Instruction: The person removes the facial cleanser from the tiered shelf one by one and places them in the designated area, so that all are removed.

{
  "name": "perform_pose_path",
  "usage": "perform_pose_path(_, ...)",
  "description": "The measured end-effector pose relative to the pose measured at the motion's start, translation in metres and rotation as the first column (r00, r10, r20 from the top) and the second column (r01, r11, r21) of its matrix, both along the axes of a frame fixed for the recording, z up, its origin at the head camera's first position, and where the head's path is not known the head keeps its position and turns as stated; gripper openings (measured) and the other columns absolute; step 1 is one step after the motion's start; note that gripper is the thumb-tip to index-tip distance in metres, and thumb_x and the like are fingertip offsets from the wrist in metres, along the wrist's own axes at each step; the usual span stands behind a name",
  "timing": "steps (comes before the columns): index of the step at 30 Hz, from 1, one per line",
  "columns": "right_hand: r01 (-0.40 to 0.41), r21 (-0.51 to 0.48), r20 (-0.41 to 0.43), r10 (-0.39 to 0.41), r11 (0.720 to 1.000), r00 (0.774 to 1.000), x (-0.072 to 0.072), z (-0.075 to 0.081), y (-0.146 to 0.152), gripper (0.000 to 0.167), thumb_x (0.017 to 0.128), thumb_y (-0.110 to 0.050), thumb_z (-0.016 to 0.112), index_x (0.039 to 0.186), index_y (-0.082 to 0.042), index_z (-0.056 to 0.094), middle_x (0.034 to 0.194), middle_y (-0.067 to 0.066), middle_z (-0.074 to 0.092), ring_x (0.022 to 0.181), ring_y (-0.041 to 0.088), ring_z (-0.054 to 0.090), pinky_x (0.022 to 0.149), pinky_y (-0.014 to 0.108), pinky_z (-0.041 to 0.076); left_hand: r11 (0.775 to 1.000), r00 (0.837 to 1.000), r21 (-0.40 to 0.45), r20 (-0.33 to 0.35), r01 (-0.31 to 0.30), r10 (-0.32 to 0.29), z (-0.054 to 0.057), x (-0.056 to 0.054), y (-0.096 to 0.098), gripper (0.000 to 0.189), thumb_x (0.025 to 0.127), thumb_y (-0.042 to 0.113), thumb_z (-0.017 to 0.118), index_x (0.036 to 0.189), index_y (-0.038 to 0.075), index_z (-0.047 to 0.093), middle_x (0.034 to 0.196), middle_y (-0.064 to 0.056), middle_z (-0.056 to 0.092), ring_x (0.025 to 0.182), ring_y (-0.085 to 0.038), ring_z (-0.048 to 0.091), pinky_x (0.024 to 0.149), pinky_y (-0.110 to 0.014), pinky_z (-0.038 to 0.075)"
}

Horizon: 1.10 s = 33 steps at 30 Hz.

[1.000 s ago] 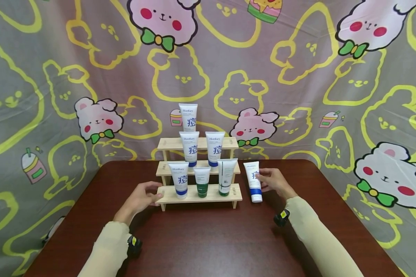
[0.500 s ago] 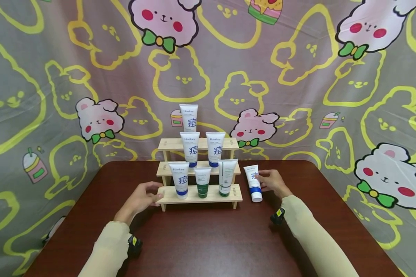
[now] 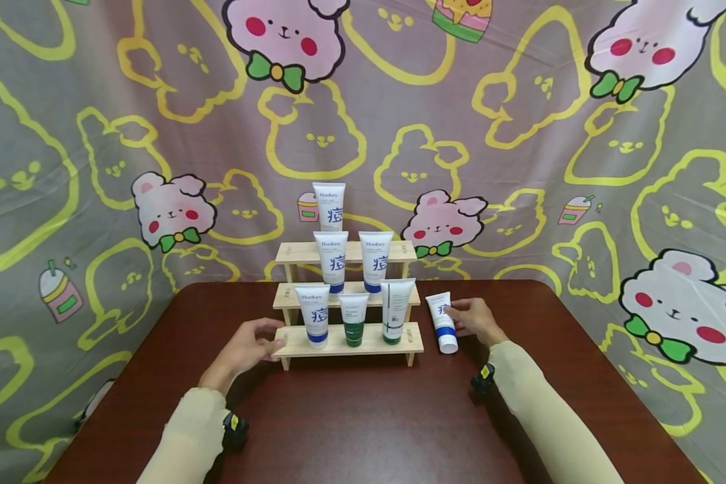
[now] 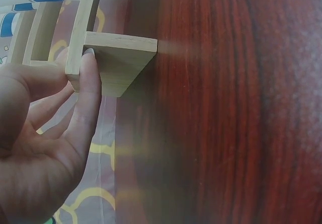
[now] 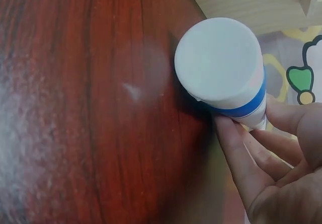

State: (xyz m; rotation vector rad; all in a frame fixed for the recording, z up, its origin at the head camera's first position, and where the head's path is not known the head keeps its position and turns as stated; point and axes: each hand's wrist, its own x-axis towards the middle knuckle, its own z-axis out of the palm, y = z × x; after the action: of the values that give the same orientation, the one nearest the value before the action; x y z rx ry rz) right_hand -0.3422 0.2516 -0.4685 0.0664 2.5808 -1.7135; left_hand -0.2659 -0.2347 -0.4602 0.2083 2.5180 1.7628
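My right hand (image 3: 479,319) holds a white squeeze tube (image 3: 445,332) with a blue band, right of the wooden shelf. The tube leans back, its white cap toward me and low over the table. Filling the middle of the right wrist view is that cap (image 5: 219,60), with thumb and fingers round the tube behind it. My left hand (image 3: 247,349) grips the left end of the tiered wooden display shelf (image 3: 290,341) at its lowest board. In the left wrist view the thumb and a finger pinch the board's corner (image 4: 75,65).
Three tubes stand on the lowest board: a blue-banded one (image 3: 314,312), a short green-based one (image 3: 353,316) and a white-and-green one (image 3: 396,310). Two blue-banded tubes stand on the middle board and another at the top. A patterned curtain (image 3: 520,222) hangs behind the brown table (image 3: 363,423).
The tube in my right hand has tilted further back, its upper end coming down, and the right forearm has shifted slightly left. My left hand stays on the shelf's end.
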Motion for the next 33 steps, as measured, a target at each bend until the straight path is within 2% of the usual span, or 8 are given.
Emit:
perform_pose_path(7, -0.014, 0.023, 0.026, 0.013, 1.000, 1.000, 0.001, 0.001, 0.003, 0.048, 0.097, -0.016, 0.069, 0.130, 0.015, 0.054, 0.094, 0.019, 0.068, 0.072, 0.023, 0.067, 0.063, 0.041, 0.059, 1.000, 1.000, 0.012, -0.003, 0.009, -0.009, -0.001, 0.000, 0.000, 0.038, 0.091, -0.010, 0.067, 0.127, -0.012, 0.056, 0.116, -0.028, 0.059, 0.078, -0.025, 0.067, 0.066, -0.039, 0.058)
perform_pose_path(11, -0.017, 0.036, 0.014, 0.016, 0.999, 1.000, 0.002, 0.000, 0.005, 0.047, 0.097, -0.017, 0.069, 0.130, 0.014, 0.054, 0.095, 0.019, 0.067, 0.072, 0.023, 0.067, 0.063, 0.041, 0.059, 1.000, 1.000, 0.015, 0.000, 0.008, -0.008, -0.001, 0.000, 0.000, 0.039, 0.091, -0.010, 0.067, 0.128, -0.012, 0.056, 0.116, -0.028, 0.059, 0.077, -0.025, 0.067, 0.066, -0.039, 0.058)
perform_pose_path(19, -0.021, -0.022, 0.015, 0.021, 1.000, 1.000, 0.005, -0.003, 0.011, 0.042, 0.096, -0.014, 0.069, 0.129, 0.010, 0.058, 0.095, 0.017, 0.067, 0.072, 0.022, 0.066, 0.062, 0.042, 0.059, 1.000, 1.000, 0.016, 0.009, 0.005, -0.005, 0.000, 0.000, 0.000, 0.039, 0.090, -0.010, 0.067, 0.128, -0.011, 0.056, 0.118, -0.028, 0.058, 0.079, -0.026, 0.067, 0.067, -0.039, 0.058)
perform_pose_path(33, -0.049, -0.027, 0.008, 0.050, 0.998, 0.999, 0.008, -0.002, 0.010, 0.044, 0.097, -0.011, 0.068, 0.133, 0.009, 0.055, 0.094, 0.017, 0.064, 0.070, 0.021, 0.064, 0.061, 0.043, 0.059, 1.000, 1.000, -0.015, 0.018, 0.003, -0.003, 0.004, 0.002, 0.001, 0.041, 0.091, -0.007, 0.068, 0.130, -0.010, 0.055, 0.122, -0.029, 0.057, 0.080, -0.026, 0.067, 0.068, -0.039, 0.058)
